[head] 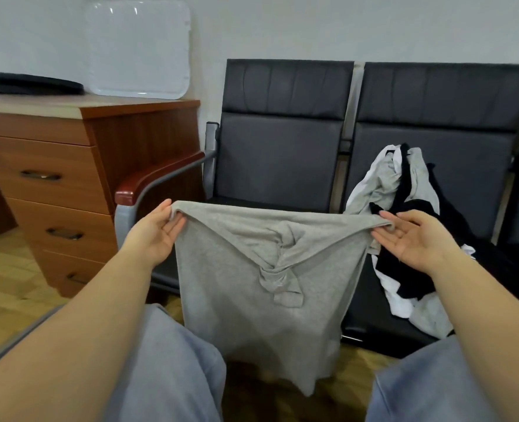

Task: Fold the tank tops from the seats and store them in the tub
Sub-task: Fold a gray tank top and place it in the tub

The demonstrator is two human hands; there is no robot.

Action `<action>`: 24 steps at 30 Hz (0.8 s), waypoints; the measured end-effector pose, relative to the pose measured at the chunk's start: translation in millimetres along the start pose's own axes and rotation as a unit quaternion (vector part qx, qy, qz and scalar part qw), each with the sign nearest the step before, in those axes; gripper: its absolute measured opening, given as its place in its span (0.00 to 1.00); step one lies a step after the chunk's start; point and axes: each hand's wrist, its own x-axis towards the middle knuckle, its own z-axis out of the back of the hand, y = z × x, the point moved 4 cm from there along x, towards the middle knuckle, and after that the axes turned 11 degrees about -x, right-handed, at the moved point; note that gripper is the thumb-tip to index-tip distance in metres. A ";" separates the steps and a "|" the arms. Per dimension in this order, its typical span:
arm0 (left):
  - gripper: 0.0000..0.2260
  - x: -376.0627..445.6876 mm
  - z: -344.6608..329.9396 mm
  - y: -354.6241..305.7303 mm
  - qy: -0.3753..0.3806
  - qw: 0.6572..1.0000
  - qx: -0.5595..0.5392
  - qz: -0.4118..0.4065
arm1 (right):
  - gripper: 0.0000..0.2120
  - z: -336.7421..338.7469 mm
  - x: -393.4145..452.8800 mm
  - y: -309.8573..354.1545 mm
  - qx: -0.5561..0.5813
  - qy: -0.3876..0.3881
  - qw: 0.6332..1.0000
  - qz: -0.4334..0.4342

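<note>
Garment heap (404,208) beside held grey tank top (252,293)

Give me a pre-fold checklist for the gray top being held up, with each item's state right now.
1. Left hand pinches a corner of the gray tank top: ok.
2. Right hand pinches the other corner: ok.
3. Fabric hangs flat: not ok, a twisted bunch sits mid-front.
4. Left seat free for laying it down: ok.
5. Pile of tops is out of the way, on the right seat: ok.
6. Tub within reach: cannot tell, none in view.
</note>
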 end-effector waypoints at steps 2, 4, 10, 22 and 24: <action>0.10 -7.4 -2.2 -4.8 0.017 0.998 -0.053 0.011 | 0.40 3.0 1.6 4.6 0.020 0.010 0.999 0.035; 0.22 -15.4 -6.4 -9.8 0.062 0.993 -0.100 0.022 | 0.49 2.2 1.6 8.4 0.040 0.033 0.997 0.054; 0.27 -20.0 -5.8 -19.3 0.133 0.981 -0.138 0.033 | 0.39 0.0 -10.2 16.1 0.052 0.096 0.992 0.065; 0.16 -20.3 -3.1 -19.6 0.131 0.988 -0.070 0.040 | 0.12 -10.2 -17.8 17.0 0.053 0.113 0.989 0.079; 0.10 -17.9 -1.7 -20.5 0.109 0.991 -0.070 0.025 | 0.14 -10.1 -16.7 17.1 0.044 0.097 0.991 0.084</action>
